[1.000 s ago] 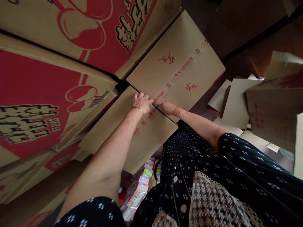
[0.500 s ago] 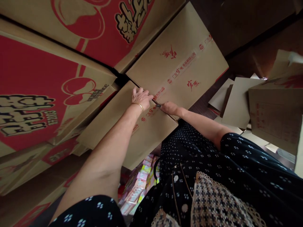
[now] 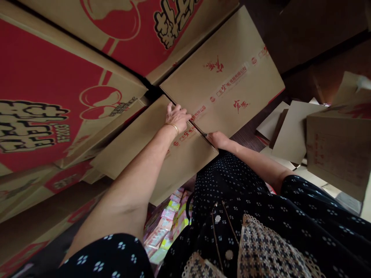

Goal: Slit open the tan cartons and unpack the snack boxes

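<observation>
Two brown cardboard cartons meet at a narrow seam under my hands. The nearer carton shows red-printed tape; the farther carton has matching tape and red characters across its top. My left hand, with a thin bracelet at the wrist, is closed with its fingers curled over the nearer carton's edge at the seam. On the seam, toward the near corner, my right hand is closed around a small dark tool. Only its tip shows, so its exact kind is hidden.
Large red-printed cartons are stacked along the left and back. Flattened cardboard pieces and an upright carton stand at right. Colourful small packs lie below, beside my patterned dress.
My right hand has slid along the seam toward the near corner, away from my left hand. My left hand stays at the seam. The view has shifted slightly.
</observation>
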### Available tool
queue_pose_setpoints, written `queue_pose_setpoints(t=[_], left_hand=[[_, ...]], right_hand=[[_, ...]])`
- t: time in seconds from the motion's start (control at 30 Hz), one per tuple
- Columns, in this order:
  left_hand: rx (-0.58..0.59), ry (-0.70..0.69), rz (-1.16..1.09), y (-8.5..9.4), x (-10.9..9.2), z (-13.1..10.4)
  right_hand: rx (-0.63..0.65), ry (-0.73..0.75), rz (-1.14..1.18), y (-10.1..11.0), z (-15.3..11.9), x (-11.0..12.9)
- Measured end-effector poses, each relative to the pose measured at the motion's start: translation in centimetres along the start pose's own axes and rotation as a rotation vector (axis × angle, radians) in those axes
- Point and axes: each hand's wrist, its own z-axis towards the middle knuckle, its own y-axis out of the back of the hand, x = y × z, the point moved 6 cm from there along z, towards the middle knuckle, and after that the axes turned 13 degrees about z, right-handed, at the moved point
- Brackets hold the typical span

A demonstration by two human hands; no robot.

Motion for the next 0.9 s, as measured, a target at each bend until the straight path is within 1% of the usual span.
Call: queue_pose_setpoints(t=[0.07, 0.13, 0.2, 0.3, 0.37, 0.4, 0.43, 0.47, 0.5, 0.53, 0.57, 0.6, 0.63, 0.67, 0.7, 0.73, 0.77, 0.8, 0.83, 0.9], left_hand=[[0.015, -0.002, -0.037, -0.3, 0.1, 0.0], [0.023, 0.009, -0.085, -0.5, 0.2, 0.0], [0.012, 0.033, -0.129, -0.1, 0.0, -0.1], [0.005, 0.084, -0.201, 0.8, -0.8, -1.2], [-0.036, 0.140, -0.272, 1.4, -1.3, -2.9], [-0.081, 0.197, -0.312, 1.5, -1.3, -4.3], [-0.135, 0.287, -0.355, 1.2, -1.1, -6.2], [-0.186, 0.415, -0.396, 0.6, -0.6, -8.6], [-0.220, 0.581, -0.436, -0.7, 0.1, -11.6], [-0.223, 0.783, -0.476, -2.5, 0.8, -15.1], [-0.188, 1.014, -0.523, -5.0, 1.3, -19.1], [-0.120, 1.256, -0.574, -7.8, 1.5, -23.3], [-0.023, 1.493, -0.634, -10.8, 1.2, -27.5], [0.072, 1.680, -0.705, -13.6, 0.5, -31.0], [0.148, 1.802, -0.780, -16.2, -0.3, -33.7], [0.192, 1.861, -0.852, -18.3, -1.1, -35.4], [0.197, 1.864, -0.914, -20.1, -1.7, -36.2], [0.175, 1.834, -0.968, -21.4, -2.1, -36.2], [0.141, 1.799, -1.015, -22.2, -2.4, -35.8], [0.066, 1.769, -1.090, -22.9, -2.7, -34.5]], right_hand=[[0.003, 0.024, 0.005, 0.1, 0.8, 0.6], [0.015, 0.040, -0.005, 0.1, 0.9, 0.7], [0.015, 0.052, -0.040, 0.0, 0.2, 0.2], [-0.058, 0.021, -0.098, 0.6, -1.8, -1.2], [-0.121, -0.012, -0.132, 1.4, -2.9, -1.9], [-0.142, -0.022, -0.150, 1.7, -3.2, -1.9], [-0.151, -0.022, -0.175, 2.0, -3.3, -1.6], [-0.156, -0.017, -0.203, 2.2, -3.4, -1.1], [-0.154, -0.002, -0.233, 2.3, -3.4, -0.4], [-0.144, 0.016, -0.264, 2.3, -3.3, 0.5], [-0.129, 0.037, -0.296, 2.2, -3.3, 1.6], [-0.110, 0.063, -0.327, 1.9, -3.2, 2.7], [-0.089, 0.093, -0.359, 1.5, -3.1, 4.0], [-0.062, 0.125, -0.395, 1.0, -3.0, 5.3], [-0.033, 0.159, -0.434, 0.4, -2.9, 6.8], [-0.003, 0.190, -0.476, -0.2, -2.7, 8.4], [0.027, 0.221, -0.520, -1.0, -2.5, 10.2], [0.056, 0.245, -0.564, -1.8, -2.4, 12.1], [0.080, 0.263, -0.606, -2.7, -2.2, 14.1], [0.112, 0.302, -0.683, -4.7, -1.7, 18.3]])
